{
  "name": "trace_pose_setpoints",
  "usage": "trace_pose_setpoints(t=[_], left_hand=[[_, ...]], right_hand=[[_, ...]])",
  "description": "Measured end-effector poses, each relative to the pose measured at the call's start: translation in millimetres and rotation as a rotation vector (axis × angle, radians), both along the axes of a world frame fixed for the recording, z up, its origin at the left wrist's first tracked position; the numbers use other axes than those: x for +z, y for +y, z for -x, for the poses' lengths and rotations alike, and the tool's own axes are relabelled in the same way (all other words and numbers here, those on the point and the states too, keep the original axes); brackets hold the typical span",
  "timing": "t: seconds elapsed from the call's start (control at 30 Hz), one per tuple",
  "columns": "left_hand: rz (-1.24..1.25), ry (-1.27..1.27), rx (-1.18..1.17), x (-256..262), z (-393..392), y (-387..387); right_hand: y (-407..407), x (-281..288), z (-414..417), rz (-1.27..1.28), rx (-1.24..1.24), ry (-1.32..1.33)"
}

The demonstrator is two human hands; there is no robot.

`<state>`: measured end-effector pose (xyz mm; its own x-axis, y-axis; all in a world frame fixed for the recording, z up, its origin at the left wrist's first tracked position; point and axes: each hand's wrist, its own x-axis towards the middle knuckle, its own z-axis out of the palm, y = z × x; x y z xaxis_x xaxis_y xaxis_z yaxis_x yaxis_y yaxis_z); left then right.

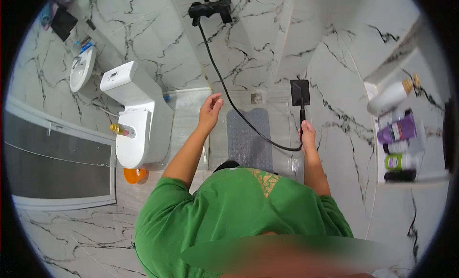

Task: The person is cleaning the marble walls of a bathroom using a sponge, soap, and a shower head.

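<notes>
My right hand (308, 135) grips the handle of a black square hand shower (300, 93), its head pointing away from me beside the right wall. From the handle's lower end, a black shower hose (229, 95) sags and then climbs to a black wall-mounted shower mixer (211, 10). My left hand (211, 111) is raised in front of me with nothing in it, the fingers slightly curled and the thumb apart. It is close to the hose without touching it. Below lies a grey bath mat (249, 138) with a bumpy surface.
A toilet (134, 131) stands left, a gold-capped bottle (122, 130) on its lid. Behind it is a washbasin (83, 70); an orange container (134, 175) sits on the floor. A wall niche (430, 175) on the right holds several bottles. A floor drain (256, 98) lies beyond the mat.
</notes>
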<state>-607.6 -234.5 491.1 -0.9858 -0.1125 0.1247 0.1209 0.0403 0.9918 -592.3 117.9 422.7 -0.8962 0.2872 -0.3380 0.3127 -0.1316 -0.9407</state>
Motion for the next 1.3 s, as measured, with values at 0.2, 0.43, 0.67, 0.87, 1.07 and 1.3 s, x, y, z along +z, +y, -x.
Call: trace_pose_setpoints(t=[0.2, 0.43, 0.67, 0.87, 1.07, 1.3], left_hand=[[0.453, 0.16, -0.063, 41.1, 138.1, -9.4], [0.876, 0.357, -0.211, 44.4, 324.6, -30.5], [0.792, 0.185, -0.241, 23.1, 396.0, -46.5], [0.794, 0.264, -0.124, -0.4, 377.8, -30.0], [0.726, 0.207, -0.202, 0.2, 286.0, -45.7], [0.645, -0.094, 0.085, -0.8, 131.0, -72.2]], right_hand=[[-15.5, -2.4, 81.3, -0.048, 0.162, 0.035], [-49.5, 18.7, 202.6, -0.356, 0.349, 0.307], [-115.2, 107.3, 331.6, -0.689, 0.276, 0.596], [-181.5, 189.5, 429.0, -0.787, 0.268, 0.798], [-238.0, 206.1, 520.9, -0.849, 0.446, 0.969], [-302.9, 196.0, 560.7, -0.843, 0.696, 1.093]])
